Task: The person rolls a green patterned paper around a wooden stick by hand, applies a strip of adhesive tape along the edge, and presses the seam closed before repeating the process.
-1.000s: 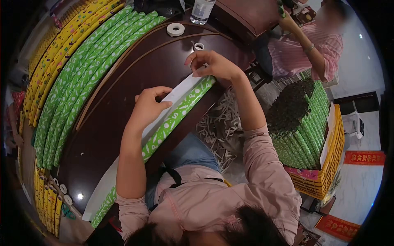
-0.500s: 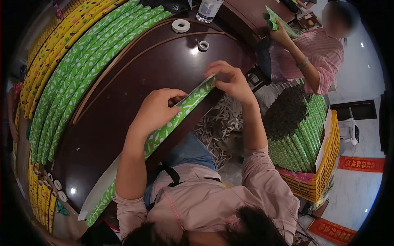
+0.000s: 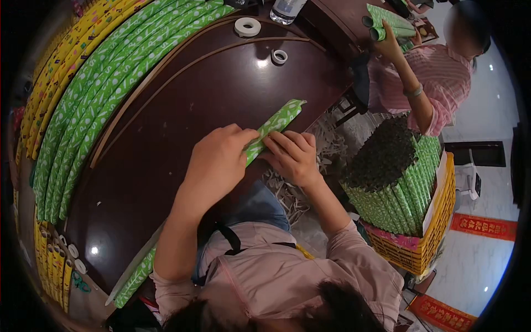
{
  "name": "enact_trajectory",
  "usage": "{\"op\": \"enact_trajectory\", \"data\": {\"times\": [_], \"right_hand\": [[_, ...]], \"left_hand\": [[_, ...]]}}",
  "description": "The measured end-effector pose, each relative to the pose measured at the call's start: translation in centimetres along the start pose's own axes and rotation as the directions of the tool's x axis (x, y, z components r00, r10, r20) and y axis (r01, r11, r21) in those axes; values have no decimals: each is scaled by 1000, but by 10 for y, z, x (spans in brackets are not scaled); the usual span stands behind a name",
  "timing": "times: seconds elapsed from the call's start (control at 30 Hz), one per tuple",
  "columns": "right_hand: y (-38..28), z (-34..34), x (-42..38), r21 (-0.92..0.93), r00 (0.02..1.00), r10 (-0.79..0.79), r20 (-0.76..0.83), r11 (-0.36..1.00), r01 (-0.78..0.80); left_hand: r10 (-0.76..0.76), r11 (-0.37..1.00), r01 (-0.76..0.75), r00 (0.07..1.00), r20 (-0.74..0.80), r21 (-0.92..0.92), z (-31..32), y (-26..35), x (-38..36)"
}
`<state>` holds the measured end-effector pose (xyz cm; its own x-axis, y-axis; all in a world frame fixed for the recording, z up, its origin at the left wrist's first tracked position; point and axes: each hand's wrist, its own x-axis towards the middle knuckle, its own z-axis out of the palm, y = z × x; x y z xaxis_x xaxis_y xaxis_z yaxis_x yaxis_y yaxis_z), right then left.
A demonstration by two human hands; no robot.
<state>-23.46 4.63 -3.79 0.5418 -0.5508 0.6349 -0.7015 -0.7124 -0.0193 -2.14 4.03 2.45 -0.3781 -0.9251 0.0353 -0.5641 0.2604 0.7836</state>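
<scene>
A long roll of green wrapping paper (image 3: 282,117) with white print lies slantwise along the table's near edge. My left hand (image 3: 218,157) is wrapped over its middle, thumb and fingers closed on the paper. Just beside it, my right hand (image 3: 293,157) grips the roll from the near side with curled fingers. The far end sticks out beyond both hands and looks rolled up. At the lower left, a loose whitish paper edge (image 3: 133,271) flares out by my forearm, which hides part of the roll.
Green rolls (image 3: 105,99) and yellow rolls (image 3: 61,66) line the table's far left. Tape rolls (image 3: 247,27) and a water bottle (image 3: 287,10) stand at the back. A yellow crate (image 3: 431,232) of green rolls sits right. A person in a striped shirt (image 3: 442,83) holds green rolls.
My right hand has moved from the roll's far end down and left, close to my left hand. The far end now looks more tightly rolled. The other person's rolls have turned.
</scene>
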Motion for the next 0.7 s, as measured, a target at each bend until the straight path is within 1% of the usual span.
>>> {"op": "enact_trajectory", "data": {"times": [0.07,0.2,0.27,0.3,0.37,0.4,0.47,0.7], "right_hand": [[-2,3,-6,-20,999,45,-25,999,-46],[-3,11,-13,-3,996,67,-58,998,-68],[-3,13,-15,-15,992,62,-106,998,-63],[-3,13,-16,-15,993,64,-100,998,-66],[-4,13,-16,-32,992,53,-112,998,-57],[-4,14,-17,-30,993,55,-107,998,-58],[-4,15,-17,-53,991,42,-126,997,-49],[-3,12,-17,-58,994,27,-109,998,-34]], "left_hand": [[71,980,-67,997,-10,187,5,5,-4],[78,969,-75,997,-4,237,10,15,-9],[72,947,-71,997,9,314,11,20,-10],[70,948,-70,997,12,309,14,20,-11],[105,921,-94,994,-9,378,18,20,-12],[101,923,-91,995,-7,374,20,18,-13],[203,866,-160,978,-41,473,24,16,-14],[181,846,-141,983,-29,514,26,23,-16]]}}
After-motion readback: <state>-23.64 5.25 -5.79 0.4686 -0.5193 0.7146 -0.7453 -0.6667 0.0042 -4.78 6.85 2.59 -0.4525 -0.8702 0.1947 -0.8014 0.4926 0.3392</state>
